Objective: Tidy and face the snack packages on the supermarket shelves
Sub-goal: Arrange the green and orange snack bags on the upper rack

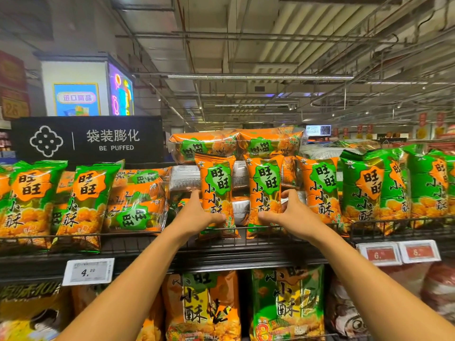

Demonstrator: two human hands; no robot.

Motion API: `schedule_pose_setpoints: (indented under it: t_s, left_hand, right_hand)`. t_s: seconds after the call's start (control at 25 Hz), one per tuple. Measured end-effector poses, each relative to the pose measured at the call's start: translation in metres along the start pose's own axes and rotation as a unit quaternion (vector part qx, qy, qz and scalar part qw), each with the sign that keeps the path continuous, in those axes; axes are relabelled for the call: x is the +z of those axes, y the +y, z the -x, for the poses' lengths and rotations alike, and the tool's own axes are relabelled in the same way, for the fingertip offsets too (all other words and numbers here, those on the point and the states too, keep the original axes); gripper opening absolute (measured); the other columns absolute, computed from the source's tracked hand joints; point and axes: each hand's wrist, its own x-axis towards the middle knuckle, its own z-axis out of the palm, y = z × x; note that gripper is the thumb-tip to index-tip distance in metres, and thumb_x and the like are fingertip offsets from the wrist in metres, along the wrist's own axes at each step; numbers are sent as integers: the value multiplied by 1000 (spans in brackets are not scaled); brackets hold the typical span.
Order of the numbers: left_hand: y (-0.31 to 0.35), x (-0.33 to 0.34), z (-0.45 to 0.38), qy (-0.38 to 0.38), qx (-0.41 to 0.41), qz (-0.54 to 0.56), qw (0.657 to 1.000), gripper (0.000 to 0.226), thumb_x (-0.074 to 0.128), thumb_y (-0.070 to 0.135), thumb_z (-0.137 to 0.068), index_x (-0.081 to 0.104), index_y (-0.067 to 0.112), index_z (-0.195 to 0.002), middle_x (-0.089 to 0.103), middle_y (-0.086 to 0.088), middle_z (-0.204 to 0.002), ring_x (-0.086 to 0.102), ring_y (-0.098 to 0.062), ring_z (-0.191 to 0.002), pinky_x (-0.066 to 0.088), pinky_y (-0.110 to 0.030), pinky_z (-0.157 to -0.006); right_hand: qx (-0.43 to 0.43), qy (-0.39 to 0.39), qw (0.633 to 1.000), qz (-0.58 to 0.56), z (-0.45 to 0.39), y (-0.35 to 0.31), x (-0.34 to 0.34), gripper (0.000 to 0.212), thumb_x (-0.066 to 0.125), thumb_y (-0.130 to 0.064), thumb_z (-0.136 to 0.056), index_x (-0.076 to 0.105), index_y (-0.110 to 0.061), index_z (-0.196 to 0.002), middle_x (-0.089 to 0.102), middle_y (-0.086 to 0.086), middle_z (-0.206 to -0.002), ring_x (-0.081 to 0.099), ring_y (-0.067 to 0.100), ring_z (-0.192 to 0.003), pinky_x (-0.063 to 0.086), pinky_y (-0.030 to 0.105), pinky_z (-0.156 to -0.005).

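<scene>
Two green-and-orange snack bags [83, 205] stand upright at the left of the top shelf [246, 257], beside a multipack lying sideways [138, 200]. At the centre, the left hand [197, 215] grips one upright orange pack [216, 193], thumb across its front; the right hand [293, 212] grips the neighbouring orange pack [264, 190]. Green bags [364, 188] stand rightmost.

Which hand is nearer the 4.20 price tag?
Left. The left hand grips an orange pack up and right of the tag; the right hand holds the next pack, farther right.
</scene>
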Motion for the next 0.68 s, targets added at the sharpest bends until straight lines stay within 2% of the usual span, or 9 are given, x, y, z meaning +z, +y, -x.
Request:
schedule_pose_setpoints:
  t_s: [0.08, 0.12, 0.2, 0.24, 0.32, 0.44, 0.52, 0.56, 0.68]
  left_hand:
    - [1, 0, 3, 2, 5, -1, 1000, 89, 86, 29, -74, 29, 20, -141, 55, 15, -100, 55, 1, -88, 42, -24, -75]
    - [2, 0, 5, 7, 11, -5, 1000, 92, 86, 33, -74, 27, 19, -143, 54, 14, -104, 55, -1, -92, 44, -28, -81]
    - [2, 0, 8, 32, 24, -35, 999, 98, 83, 43, -74, 23, 19, -147, 51, 3, -129, 55, -17, -113, 45, -42, -97]
    - [2, 0, 9, 50, 28, -61, 996, 101, 81, 49, -74, 21, 19, -149, 43, -3, -142, 48, -23, -126, 41, -45, -104]
    - [2, 3, 13, 82, 54, -93, 991, 101, 76, 54, -77, 18, 19, -152, 29, -5, -152, 35, -26, -137, 35, -46, -108]
    - [2, 4, 21, 102, 113, -60, 987, 89, 70, 50, -84, 21, 22, -152, 28, 1, -152, 31, -18, -137, 32, -39, -103]
    - [4, 3, 26, 104, 142, -30, 984, 80, 69, 43, -88, 25, 22, -151, 32, 2, -150, 32, -8, -127, 28, -32, -100]
    - [5, 2, 29, 108, 153, -21, 982, 75, 68, 39, -89, 27, 22, -151, 35, 3, -149, 33, -6, -125, 29, -31, -101]
    - [13, 3, 41, 118, 183, -1, 976, 63, 67, 30, -92, 37, 22, -146, 44, 1, -145, 44, -15, -128, 37, -37, -105]
  right_hand:
    - [2, 2, 1000, -1, 2, 0, 0, 99, 70, -73, -71, 25, -20, -141, 57, -8, -109, 62, 20, -101, 51, 51, -93]
    - [3, 3, 1000, -4, 3, 0, 0, 101, 70, -73, -71, 24, -20, -143, 57, -4, -116, 62, 21, -105, 51, 50, -95]
    - [-2, 13, 1000, -26, 7, 2, 1, 102, 70, -72, -72, 23, -21, -147, 54, 2, -133, 59, 22, -114, 49, 47, -99]
    - [-9, 20, 999, -47, 10, 2, 2, 101, 71, -69, -74, 23, -21, -149, 51, 4, -141, 56, 22, -119, 47, 44, -101]
    - [-32, 41, 995, -84, 18, 4, 1, 94, 70, -63, -80, 25, -21, -151, 45, 5, -150, 51, 20, -125, 43, 39, -101]
    - [-71, 83, 989, -99, 33, 6, -5, 73, 66, -55, -88, 33, -27, -148, 51, 4, -145, 55, 14, -118, 47, 38, -102]
    - [-89, 113, 984, -102, 45, 7, -15, 63, 65, -48, -91, 37, -29, -145, 53, -5, -137, 56, -4, -108, 49, 23, -93]
    - [-93, 127, 982, -104, 51, 8, -20, 61, 65, -45, -93, 38, -30, -145, 52, -10, -136, 55, -7, -108, 46, 19, -92]
    - [-98, 164, 976, -101, 68, 14, -40, 59, 64, -42, -94, 40, -29, -146, 52, -14, -136, 50, 2, -121, 39, 25, -100]
